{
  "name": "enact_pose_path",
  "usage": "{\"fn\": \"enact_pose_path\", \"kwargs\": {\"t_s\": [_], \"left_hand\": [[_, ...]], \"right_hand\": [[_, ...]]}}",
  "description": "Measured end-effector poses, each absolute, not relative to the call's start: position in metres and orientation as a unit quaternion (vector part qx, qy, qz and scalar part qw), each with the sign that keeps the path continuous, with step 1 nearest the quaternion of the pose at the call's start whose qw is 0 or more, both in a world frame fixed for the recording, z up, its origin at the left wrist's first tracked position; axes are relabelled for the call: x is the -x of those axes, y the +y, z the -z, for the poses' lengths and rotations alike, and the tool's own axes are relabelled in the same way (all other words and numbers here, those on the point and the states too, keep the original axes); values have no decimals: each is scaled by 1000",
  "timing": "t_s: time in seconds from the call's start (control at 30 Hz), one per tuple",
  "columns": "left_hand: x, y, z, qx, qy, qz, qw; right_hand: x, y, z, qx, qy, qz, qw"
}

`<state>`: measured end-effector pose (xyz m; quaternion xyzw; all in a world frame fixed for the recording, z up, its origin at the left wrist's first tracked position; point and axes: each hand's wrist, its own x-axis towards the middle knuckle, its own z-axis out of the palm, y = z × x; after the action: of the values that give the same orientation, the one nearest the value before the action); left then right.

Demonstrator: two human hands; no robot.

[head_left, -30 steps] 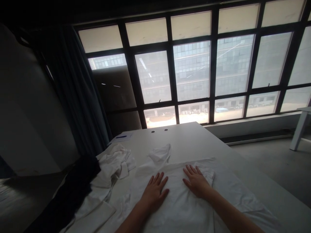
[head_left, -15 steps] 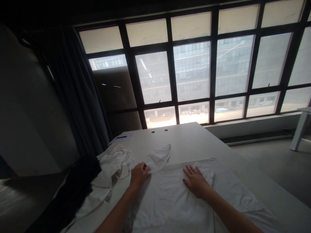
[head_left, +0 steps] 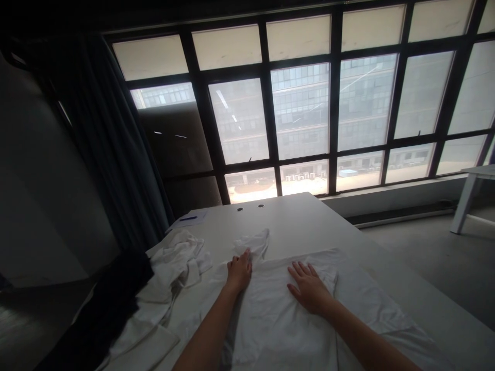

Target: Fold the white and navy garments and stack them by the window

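Note:
A white shirt (head_left: 286,324) lies spread on the white table, partly folded, with a sleeve-like flap (head_left: 255,241) sticking out at its far left. My left hand (head_left: 240,272) is on the shirt's left side, just below that flap, its fingers curled on the cloth. What lies under those fingertips is hidden. My right hand (head_left: 309,289) rests flat on the shirt's right part, palm down with fingers apart. More white fabric spreads out to the right of my right forearm.
Crumpled white clothes (head_left: 181,263) lie on the left of the table (head_left: 294,221), beside a black garment (head_left: 104,304) at its edge. Paper with a pen (head_left: 188,218) sits at the far left corner. Windows stand behind; another table (head_left: 464,203) is at far right.
My left hand has moved right and slightly away from me, bringing the shirt's left edge inward. My right hand stays flat on the cloth. The view has shifted slightly.

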<state>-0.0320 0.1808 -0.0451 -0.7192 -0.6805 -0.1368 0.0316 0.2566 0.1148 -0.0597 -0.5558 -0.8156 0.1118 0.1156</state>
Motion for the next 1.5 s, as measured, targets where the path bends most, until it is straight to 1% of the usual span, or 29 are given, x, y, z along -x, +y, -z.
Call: {"fn": "enact_pose_path", "kwargs": {"t_s": [0.17,0.3,0.4,0.53,0.67,0.77,0.8,0.87,0.9,0.97,1.07,1.13,1.2,1.3,1.5], "left_hand": [[21,181,32,705,-692,146,40],[14,177,5,667,-718,194,50],[11,172,-27,639,-726,245,69],[8,156,-76,657,-691,292,80],[-7,106,-128,705,-638,304,57],[-22,45,-165,797,-525,272,-127],[-25,24,-174,815,-490,239,-197],[-27,-11,-182,836,-432,157,-301],[-26,-23,-179,843,-409,119,-328],[-18,-34,-157,862,-389,54,-320],[2,-26,-96,862,-443,-37,-243],[20,-12,-54,834,-522,-50,-168],[39,2,-26,801,-577,-66,-146],[67,22,-8,768,-619,-69,-150],[89,60,2,765,-617,-56,-178]], "right_hand": [[-256,114,59,558,-815,-109,113],[-255,114,57,560,-814,-109,111],[-255,114,57,561,-813,-113,108],[-256,114,56,561,-813,-117,103],[-256,113,55,562,-811,-117,111],[-257,112,53,558,-813,-113,120],[-257,111,53,558,-814,-110,120],[-257,111,53,553,-818,-103,119],[-257,111,54,552,-819,-101,119],[-257,112,55,552,-819,-101,122],[-257,113,58,558,-813,-105,126],[-257,114,60,558,-813,-109,126],[-257,115,62,559,-812,-112,127],[-258,118,64,559,-811,-112,129],[-255,146,64,574,-804,-93,129]]}}
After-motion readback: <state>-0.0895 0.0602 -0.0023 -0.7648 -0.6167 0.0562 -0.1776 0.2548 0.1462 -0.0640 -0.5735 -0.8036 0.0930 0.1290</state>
